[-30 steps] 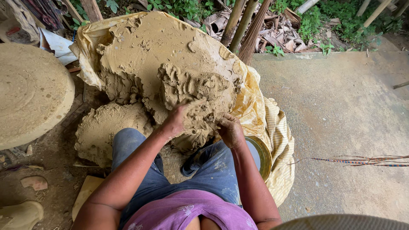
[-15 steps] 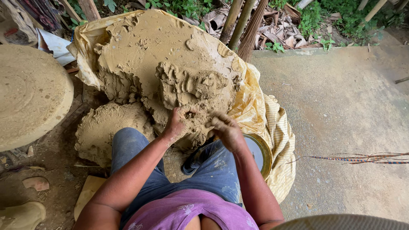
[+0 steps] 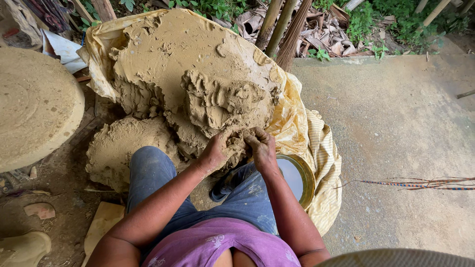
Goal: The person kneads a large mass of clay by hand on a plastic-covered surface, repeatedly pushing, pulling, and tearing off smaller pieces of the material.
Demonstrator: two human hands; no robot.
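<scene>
Big clay heap [image 3: 198, 74] fills the top centre, piled on a yellow plastic sheet [image 3: 289, 111] w/ a striped cloth [image 3: 326, 168] spilling out at 3–4 o'clock of it. At 9 o'clock of the heap, a round clay-coated slab [image 3: 34, 104], well apart. A flatter clay patch [image 3: 121, 148] lies at 7 o'clock of the heap, touching the person's left knee in blue jeans [image 3: 153, 178]. Round metal-rimmed bowl [image 3: 297, 178] sits just beside the right forearm, at 4 o'clock of the hands, partly hidden by the arm. Bamboo poles [image 3: 279, 24] and dry leaves at 12–1 o'clock, past the heap; green plants behind. Bare concrete floor [image 3: 396, 123] on the right w/ a thin coloured cord [image 3: 425, 184] at 3 o'clock. Pale slab pieces [image 3: 101, 222] on the dirt at 7–8 o'clock. No labels or signs visible. Left hand [image 3: 215, 151] curled round a clay lump [image 3: 235, 146] at the heap's near edge, fingers dug in; right hand [image 3: 261, 148] closed on the same lump from its 3 o'clock side, fingertips pressed in. Lump sits between both hands, touching the heap's lower edge, right above the gap between the knees.
</scene>
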